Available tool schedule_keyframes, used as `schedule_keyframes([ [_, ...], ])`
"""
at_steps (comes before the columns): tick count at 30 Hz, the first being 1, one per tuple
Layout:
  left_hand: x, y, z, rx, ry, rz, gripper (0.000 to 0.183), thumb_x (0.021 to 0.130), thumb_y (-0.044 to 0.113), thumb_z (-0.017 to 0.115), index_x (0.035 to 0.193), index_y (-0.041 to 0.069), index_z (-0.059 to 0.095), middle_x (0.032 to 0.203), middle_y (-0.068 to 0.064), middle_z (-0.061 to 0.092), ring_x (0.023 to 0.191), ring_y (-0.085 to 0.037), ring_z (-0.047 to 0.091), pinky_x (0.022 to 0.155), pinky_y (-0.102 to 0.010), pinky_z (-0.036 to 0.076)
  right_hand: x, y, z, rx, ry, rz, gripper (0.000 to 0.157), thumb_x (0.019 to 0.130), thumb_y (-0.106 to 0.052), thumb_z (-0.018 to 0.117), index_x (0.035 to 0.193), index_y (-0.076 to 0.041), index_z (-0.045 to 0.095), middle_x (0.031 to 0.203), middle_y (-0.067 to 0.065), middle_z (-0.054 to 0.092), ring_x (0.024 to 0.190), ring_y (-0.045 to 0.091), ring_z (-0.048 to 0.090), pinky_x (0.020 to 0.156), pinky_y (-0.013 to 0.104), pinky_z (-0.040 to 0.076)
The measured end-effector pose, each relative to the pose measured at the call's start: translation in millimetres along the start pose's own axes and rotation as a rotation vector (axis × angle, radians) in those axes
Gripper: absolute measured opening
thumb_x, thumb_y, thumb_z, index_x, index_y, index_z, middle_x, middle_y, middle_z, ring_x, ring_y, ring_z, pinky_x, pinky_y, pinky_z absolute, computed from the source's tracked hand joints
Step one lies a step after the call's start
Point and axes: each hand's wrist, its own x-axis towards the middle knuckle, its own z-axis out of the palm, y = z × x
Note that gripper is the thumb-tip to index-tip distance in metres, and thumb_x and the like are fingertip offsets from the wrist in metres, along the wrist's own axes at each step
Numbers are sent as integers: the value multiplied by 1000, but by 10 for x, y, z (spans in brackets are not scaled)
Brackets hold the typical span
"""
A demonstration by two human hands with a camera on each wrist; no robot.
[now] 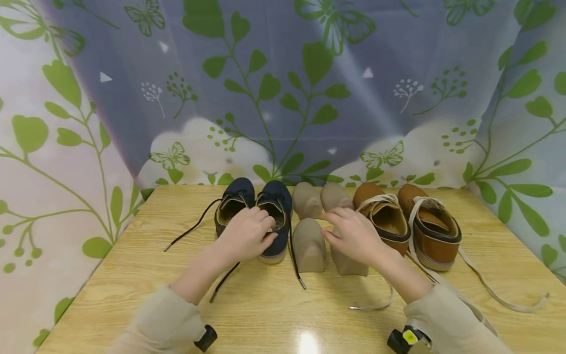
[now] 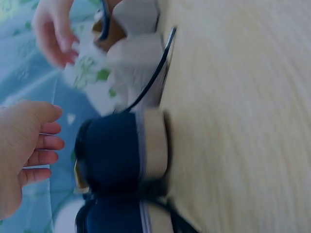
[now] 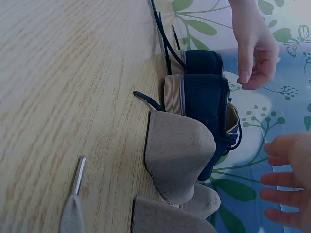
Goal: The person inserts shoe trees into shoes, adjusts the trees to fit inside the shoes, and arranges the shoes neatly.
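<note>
Two navy lace-up shoes (image 1: pixel 277 191) stand side by side, left of the middle, toes toward the backdrop. My left hand (image 1: pixel 247 232) hovers over them with fingers loosely bent, holding nothing; it hides part of their openings. In the left wrist view, a gap shows between this hand (image 2: pixel 29 150) and the shoe heels (image 2: pixel 112 150). Right of the shoes sit several grey-beige moulded shoe forms (image 1: pixel 308 246) in two rows. Above the right-hand forms is my right hand (image 1: pixel 353 233), empty, its fingers (image 3: pixel 282 196) loosely extended in the right wrist view.
A pair of brown shoes (image 1: pixel 435 250) with pale laces (image 1: pixel 486 290) stands at the right. Dark laces (image 1: pixel 194 226) trail over the wooden table (image 1: pixel 265 314) around the navy shoes. A leaf-patterned cloth backdrop (image 1: pixel 283 98) rises behind the table.
</note>
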Motion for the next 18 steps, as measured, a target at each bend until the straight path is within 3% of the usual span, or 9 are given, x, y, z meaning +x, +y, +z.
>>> schedule_keyframes([
  [6,76,238,131,63,10,95,19,77,29,74,83,12,67,79,0,61,73,-19,54,62,-29,40,43,26,12,32,-11,6,23,80,-11,72,102,-6,68,100,8,65,89,26,62,67,36,51],
  [11,119,412,265,120,-4,133,23,75,35,75,79,15,64,78,2,59,73,-17,53,63,-28,40,38,46,19,44,-42,40,23,81,-12,72,103,-7,69,101,8,64,86,24,62,64,34,50],
  [14,156,508,338,137,-43,127,24,76,36,73,84,15,64,79,2,58,73,-16,54,63,-27,41,30,51,25,50,-59,60,23,80,-13,72,103,-8,69,101,8,64,85,23,62,62,33,50],
  [18,201,603,411,156,-144,94,37,77,42,72,101,15,63,85,1,58,74,-16,55,63,-27,41,25,52,13,44,-98,110,25,82,-16,71,105,-9,69,104,8,65,87,25,63,60,34,50],
])
